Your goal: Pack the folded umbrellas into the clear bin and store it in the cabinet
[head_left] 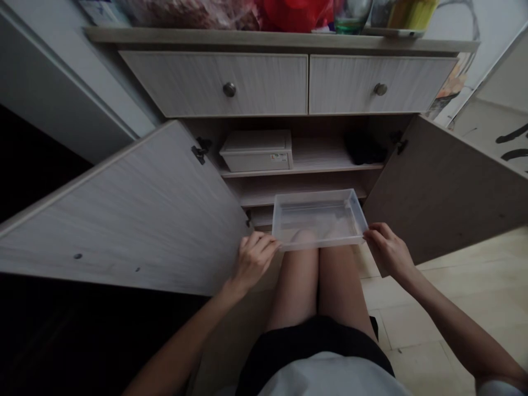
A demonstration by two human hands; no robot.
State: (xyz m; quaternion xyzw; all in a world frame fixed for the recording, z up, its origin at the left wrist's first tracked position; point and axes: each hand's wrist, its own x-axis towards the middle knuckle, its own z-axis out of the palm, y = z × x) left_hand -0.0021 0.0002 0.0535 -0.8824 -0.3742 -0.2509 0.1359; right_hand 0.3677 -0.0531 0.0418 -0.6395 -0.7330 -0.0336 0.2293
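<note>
A shallow clear plastic tray (317,241) is held over my knees, in front of the open cabinet. My left hand (258,256) grips its near left corner, fingers closed on the rim. At the near right corner, my right hand (388,247) pinches the tray's edge between thumb and fingers. Nothing distinct lies inside the tray; my legs show through its base. Behind it, a white lidded box (256,154) with a small label sits on the left of the upper shelf (317,157).
Two cabinet doors stand open, the left door (124,220) and the right door (457,187). A dark item (365,147) lies on the upper shelf's right. Two drawers with round knobs (229,89) are closed above. Bags and a glass (350,16) crowd the top.
</note>
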